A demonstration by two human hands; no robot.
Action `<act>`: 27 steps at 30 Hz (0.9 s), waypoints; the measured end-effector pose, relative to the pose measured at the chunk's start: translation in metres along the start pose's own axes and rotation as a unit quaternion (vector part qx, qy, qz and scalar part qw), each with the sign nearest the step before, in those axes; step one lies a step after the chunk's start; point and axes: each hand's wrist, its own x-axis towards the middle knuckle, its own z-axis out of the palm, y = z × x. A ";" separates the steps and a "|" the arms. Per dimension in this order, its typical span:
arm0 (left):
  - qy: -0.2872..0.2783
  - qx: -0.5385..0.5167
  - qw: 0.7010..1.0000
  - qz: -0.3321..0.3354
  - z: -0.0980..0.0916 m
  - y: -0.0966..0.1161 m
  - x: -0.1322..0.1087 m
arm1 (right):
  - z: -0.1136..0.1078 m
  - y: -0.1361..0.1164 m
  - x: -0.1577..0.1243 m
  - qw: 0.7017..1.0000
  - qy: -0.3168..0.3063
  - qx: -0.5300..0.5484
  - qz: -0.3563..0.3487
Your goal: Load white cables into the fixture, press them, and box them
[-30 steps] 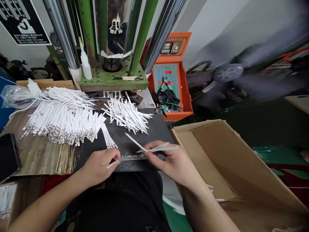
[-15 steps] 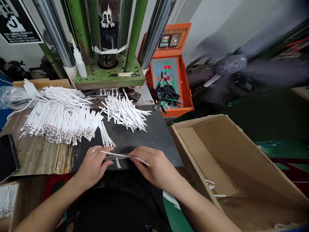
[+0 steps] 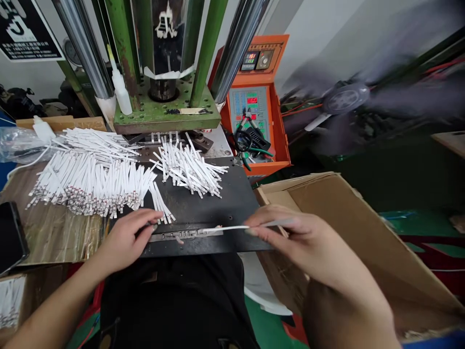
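Note:
In the head view my right hand (image 3: 290, 230) pinches a thin white strip (image 3: 230, 228) between thumb and fingers, near the right edge of the black work plate (image 3: 207, 208). The strip points left, its free end over a narrow metal bar with slots (image 3: 189, 234) lying along the plate's front edge. My left hand (image 3: 132, 237) is at the bar's left end, thumb and forefinger slightly apart with nothing visible between them. A small pale scrap (image 3: 179, 240) lies by the bar. Beyond it are a few loose strips (image 3: 162, 203) and a heap of white strips (image 3: 189, 167).
A larger strip pile (image 3: 94, 179) covers the left side. Behind stands a green press (image 3: 167, 121) with a white bottle (image 3: 121, 94) on its base. An orange control box (image 3: 271, 126), an open cardboard carton (image 3: 348, 218) and a spinning fan (image 3: 345, 99) are to the right; a phone (image 3: 12, 232) lies far left.
My right hand has moved right and up with the white strip, away from the bar. My left hand has drawn back left, uncovering more of the slotted bar.

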 end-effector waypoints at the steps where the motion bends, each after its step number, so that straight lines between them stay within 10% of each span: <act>1: 0.003 -0.022 1.000 -0.015 0.000 0.003 0.010 | 0.001 0.002 0.006 0.999 0.019 0.033 0.015; 8: 0.073 -0.196 0.977 -0.039 0.032 0.020 0.068 | 0.065 -0.002 0.056 0.996 0.025 0.079 -0.040; 16: 0.050 -0.073 0.996 0.006 0.008 -0.003 0.004 | 0.059 0.020 0.018 0.998 0.032 0.011 -0.050; 27: 0.084 -0.062 0.992 0.068 0.039 -0.004 -0.015 | 0.071 0.011 -0.005 0.993 -0.004 0.038 -0.116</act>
